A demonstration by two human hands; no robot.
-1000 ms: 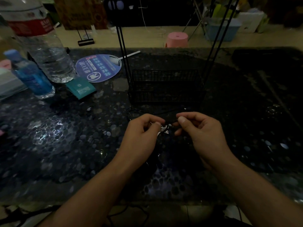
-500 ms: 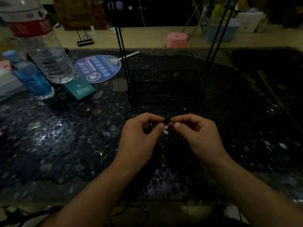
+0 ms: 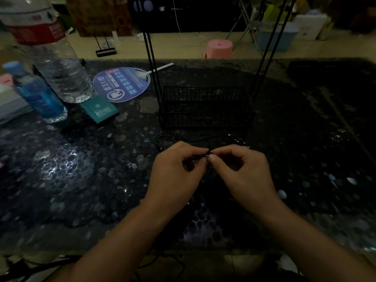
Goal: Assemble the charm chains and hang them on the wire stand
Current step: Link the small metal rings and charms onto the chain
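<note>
Pinching one tiny charm chain point(image 3: 208, 157) between both hands, left hand point(image 3: 175, 171) and right hand point(image 3: 242, 174) fingertip to fingertip before the wire stand point(image 3: 205, 106).

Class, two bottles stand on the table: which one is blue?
The small blue bottle, nearer the table's front edge; the large bottle behind it is clear with a red label.

black wire stand point(image 3: 205, 106), pink stool point(image 3: 219, 48)

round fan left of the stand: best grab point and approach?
Take the fan by its white handle, coming from above on the right. The head lies flat on the table with a packet at its near edge; the thin handle juts out toward the stand's uprights, so watch clearance.
</note>
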